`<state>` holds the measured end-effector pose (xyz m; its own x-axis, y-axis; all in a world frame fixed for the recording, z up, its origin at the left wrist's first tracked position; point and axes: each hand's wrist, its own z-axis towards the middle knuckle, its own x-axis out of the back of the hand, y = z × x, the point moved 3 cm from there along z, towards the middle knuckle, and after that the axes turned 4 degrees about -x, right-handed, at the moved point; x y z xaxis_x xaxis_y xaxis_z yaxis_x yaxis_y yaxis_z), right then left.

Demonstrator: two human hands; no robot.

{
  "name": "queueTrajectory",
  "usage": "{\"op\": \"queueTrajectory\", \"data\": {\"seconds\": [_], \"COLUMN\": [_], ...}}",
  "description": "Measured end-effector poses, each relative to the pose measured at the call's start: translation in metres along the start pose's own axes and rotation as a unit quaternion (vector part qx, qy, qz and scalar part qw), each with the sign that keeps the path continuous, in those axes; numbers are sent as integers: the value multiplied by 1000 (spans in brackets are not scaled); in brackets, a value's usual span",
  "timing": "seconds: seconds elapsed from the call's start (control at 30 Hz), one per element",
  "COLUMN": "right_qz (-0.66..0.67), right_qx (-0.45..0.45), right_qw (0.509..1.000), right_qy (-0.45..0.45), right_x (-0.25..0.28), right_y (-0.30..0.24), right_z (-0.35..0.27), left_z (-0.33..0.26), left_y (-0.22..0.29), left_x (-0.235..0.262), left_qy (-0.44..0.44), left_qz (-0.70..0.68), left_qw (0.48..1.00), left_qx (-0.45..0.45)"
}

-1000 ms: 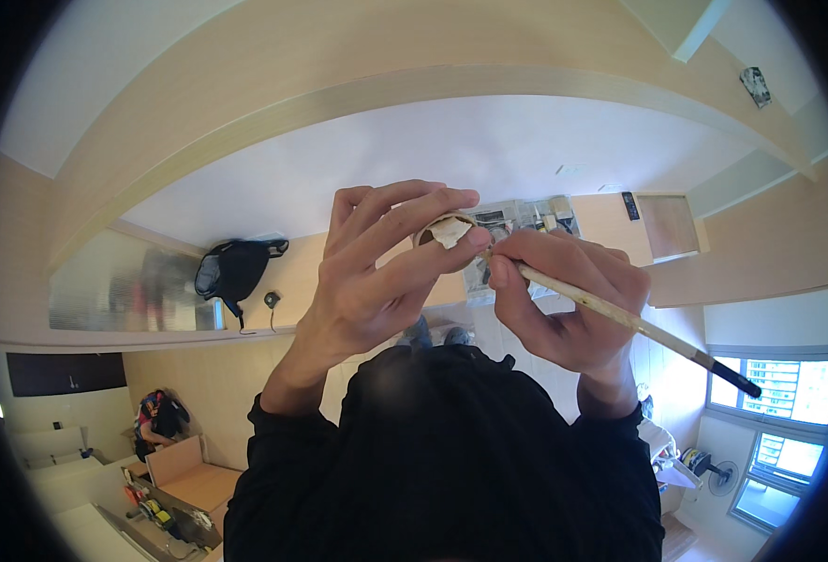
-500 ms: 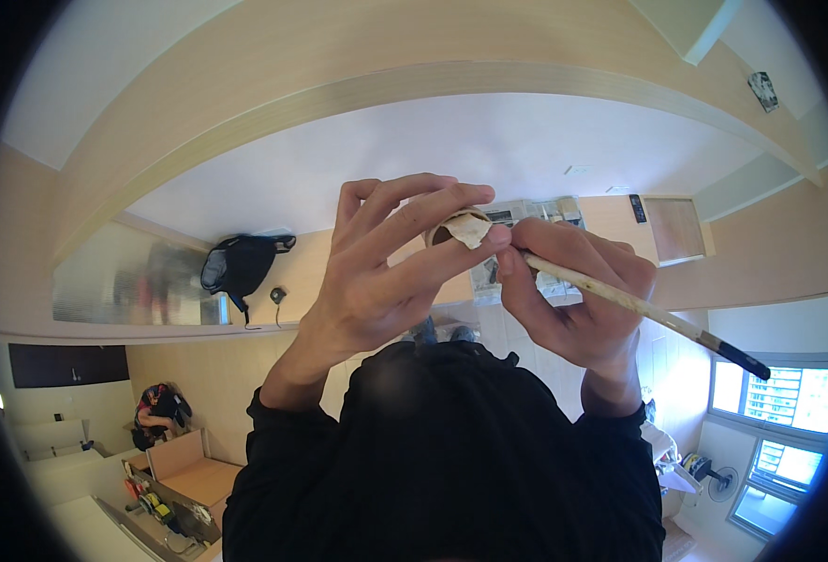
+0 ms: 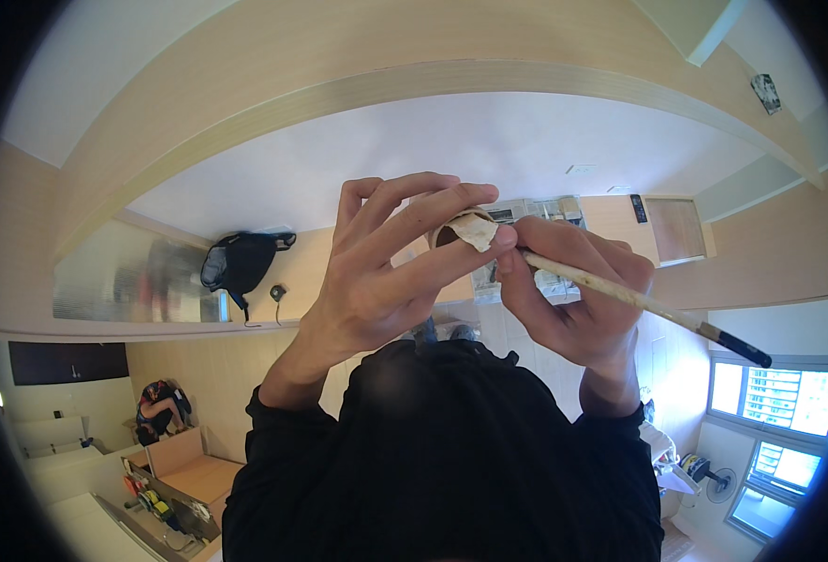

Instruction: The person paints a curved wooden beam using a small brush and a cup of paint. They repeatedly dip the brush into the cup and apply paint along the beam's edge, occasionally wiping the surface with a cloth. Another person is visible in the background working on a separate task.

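My left hand (image 3: 377,281) is raised in front of me, its fingers curled around a small round brown piece (image 3: 444,232) with a cream-white scrap (image 3: 475,230) on it, pinched between thumb and fingertips. My right hand (image 3: 573,300) touches it from the right and grips a long pale wooden stick (image 3: 620,292). The stick's dark end (image 3: 742,350) points down to the right, and its other end is hidden between the fingers at the scrap. Black sleeves and a dark torso (image 3: 451,450) fill the lower middle.
A black bag (image 3: 241,267) hangs on the pale wood wall at the left. Another person crouches at the lower left (image 3: 156,407) beside an open wooden box (image 3: 189,468). A window (image 3: 779,393) and a small fan (image 3: 704,468) are at the right. A curved wood panel (image 3: 433,84) spans the top.
The dark end of the stick has risen slightly and swung right. Both hands stay together at the small brown piece, shifted a little to the right.
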<state>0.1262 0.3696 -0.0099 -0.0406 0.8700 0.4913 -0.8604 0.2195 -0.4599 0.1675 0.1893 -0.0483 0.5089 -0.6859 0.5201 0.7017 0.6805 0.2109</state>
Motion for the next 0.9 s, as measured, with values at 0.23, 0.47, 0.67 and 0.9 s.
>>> {"op": "queueTrajectory", "data": {"seconds": [0.23, 0.47, 0.67, 0.9], "right_qz": [196, 285, 61, 0], "right_qx": [-137, -199, -76, -20], "right_qw": [971, 935, 995, 1000], "right_qy": [8, 64, 9, -3], "right_x": [6, 11, 10, 11], "right_y": [16, 20, 7, 3], "right_z": [-5, -11, -2, 3], "left_z": [1, 8, 10, 9], "left_y": [-1, 0, 2, 3], "left_x": [0, 1, -3, -9], "left_qy": [0, -18, -9, 21], "left_qz": [1, 15, 30, 12], "left_qw": [1000, 1000, 999, 1000], "left_qx": [20, 0, -27, 0]}}
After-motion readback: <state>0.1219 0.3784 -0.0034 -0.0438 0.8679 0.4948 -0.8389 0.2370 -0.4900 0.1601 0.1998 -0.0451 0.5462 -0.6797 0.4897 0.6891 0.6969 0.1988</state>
